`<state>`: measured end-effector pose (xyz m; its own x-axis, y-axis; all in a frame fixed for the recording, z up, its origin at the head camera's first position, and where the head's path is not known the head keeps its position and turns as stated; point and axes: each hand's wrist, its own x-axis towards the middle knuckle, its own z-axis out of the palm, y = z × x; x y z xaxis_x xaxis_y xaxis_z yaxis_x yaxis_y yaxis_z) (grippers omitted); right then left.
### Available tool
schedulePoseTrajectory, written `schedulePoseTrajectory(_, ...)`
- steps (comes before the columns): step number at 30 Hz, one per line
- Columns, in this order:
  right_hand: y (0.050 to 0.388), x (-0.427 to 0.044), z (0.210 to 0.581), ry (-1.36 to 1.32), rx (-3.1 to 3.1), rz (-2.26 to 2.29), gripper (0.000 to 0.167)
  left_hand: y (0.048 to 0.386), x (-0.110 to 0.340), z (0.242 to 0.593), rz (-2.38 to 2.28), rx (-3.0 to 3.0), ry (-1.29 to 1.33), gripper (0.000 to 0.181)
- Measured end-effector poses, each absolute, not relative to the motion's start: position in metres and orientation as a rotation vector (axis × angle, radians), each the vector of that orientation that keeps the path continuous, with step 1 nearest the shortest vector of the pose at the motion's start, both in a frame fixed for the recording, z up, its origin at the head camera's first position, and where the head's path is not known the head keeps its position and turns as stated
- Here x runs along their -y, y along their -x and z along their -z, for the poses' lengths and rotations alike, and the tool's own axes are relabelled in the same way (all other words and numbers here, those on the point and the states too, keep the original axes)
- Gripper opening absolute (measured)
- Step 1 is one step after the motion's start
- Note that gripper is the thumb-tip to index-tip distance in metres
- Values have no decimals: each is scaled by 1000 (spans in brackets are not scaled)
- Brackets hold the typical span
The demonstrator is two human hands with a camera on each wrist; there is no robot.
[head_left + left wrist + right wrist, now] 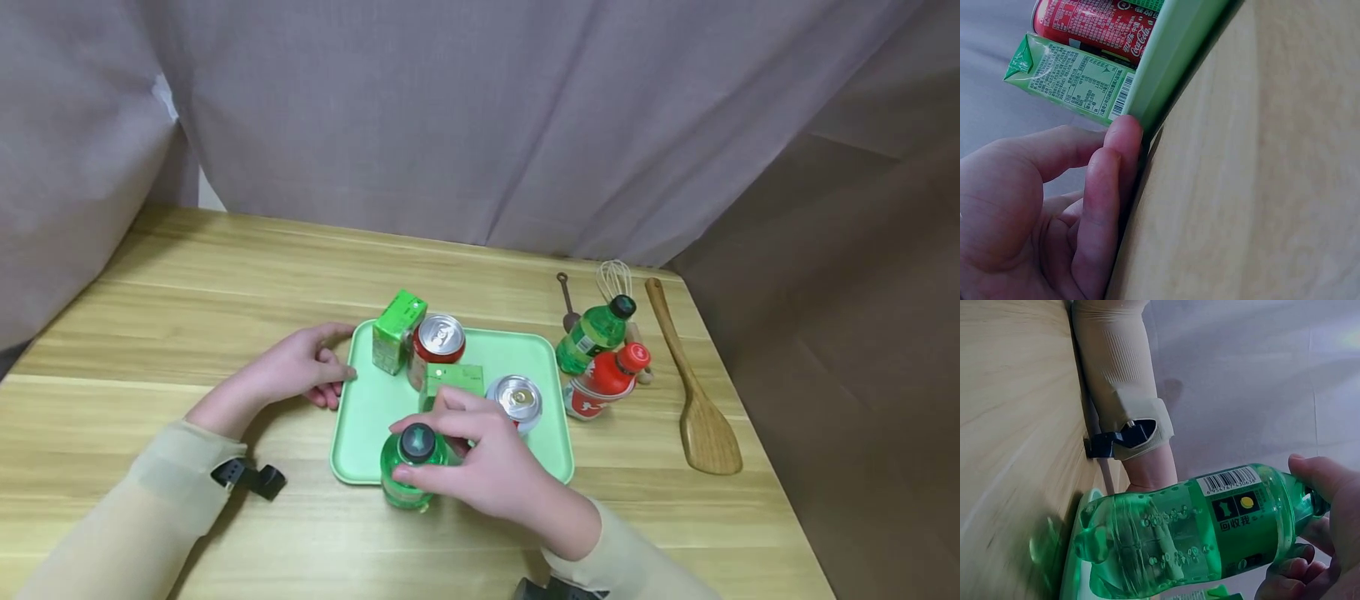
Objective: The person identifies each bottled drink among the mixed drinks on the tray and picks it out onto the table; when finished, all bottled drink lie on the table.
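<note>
My right hand (498, 462) grips a green soda bottle (1166, 537) near its neck, below the dark cap. The bottle is at the front edge of a light green tray (360, 450); whether its base touches anything, I cannot tell. At the tray's left rim my left hand (296, 367) pinches the edge, thumb on the rim and other fingers curled. On the tray stand a green drink carton (397, 333), a red Coca-Cola can (440, 337), a second green carton (457, 379) and a silver-topped can (517, 400). My right hand partly hides the second carton.
Right of the tray stand another green bottle (596, 333) and a red-capped bottle (607, 379). A whisk (615, 279), a small dark spoon (567, 304) and a wooden spatula (708, 425) lie at the table's right. Grey cloth (420, 125) hangs behind the table.
</note>
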<state>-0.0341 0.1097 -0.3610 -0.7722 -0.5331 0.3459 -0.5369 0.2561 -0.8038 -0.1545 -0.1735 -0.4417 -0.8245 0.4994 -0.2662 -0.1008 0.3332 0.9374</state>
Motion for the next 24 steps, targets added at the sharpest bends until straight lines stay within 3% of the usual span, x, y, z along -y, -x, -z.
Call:
schedulePoseTrajectory(12, 16, -148, 356, -1115, 2503, -1568, 29, 157, 173, 445, -1510, -2089, -348, 86)
schedulePoseTrajectory(19, 6, -173, 356, -1114, 2492, -1720, 18, 157, 173, 446, -1502, -2096, -345, 86)
schedulePoseTrajectory(24, 3, -188, 357, -1091, 2446, -1739, 29, 156, 173, 445, -1493, -2100, -340, 85)
